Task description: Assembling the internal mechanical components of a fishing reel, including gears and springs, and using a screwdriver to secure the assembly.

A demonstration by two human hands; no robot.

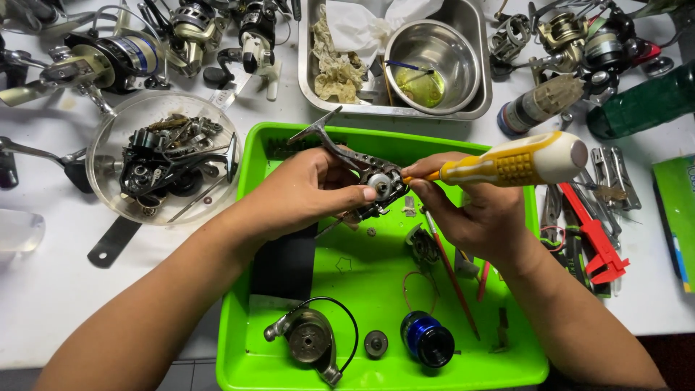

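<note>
Left hand: the left hand (304,194) is closed around a dark metal reel body (369,181), thumb pressed beside its round silvery hub, holding it above the green tray (246,217).
Right hand: the right hand (470,210) is wrapped around a screwdriver (517,163), its fat yellow-and-cream ribbed handle pointing right and its tip meeting the reel body.
Reel body: bare, greasy-looking metal with a thin curved arm rising to the upper left.
Tray: glossy bright green plastic, rectangular, with raised walls; inside lie a grey rotor with a black wire bail (311,340), a blue anodised spool (427,339), a small round dark gear (376,342), and a slim red-handled tool (452,275).
Steel pan: a rectangular steel pan (478,65) behind the tray holds crumpled stained rags and a round steel bowl (433,65) with yellowish liquid.
Glass bowl: a clear round bowl (105,156) to the left, full of dark reel parts.
Labels: a green-and-blue box (677,217) at the right edge; a grimy cylinder can (539,105) lying near it.
Surroundings: whole fishing reels (108,61) crowd the white table's far edge; red plastic calipers (597,242) lie right of the tray.
</note>
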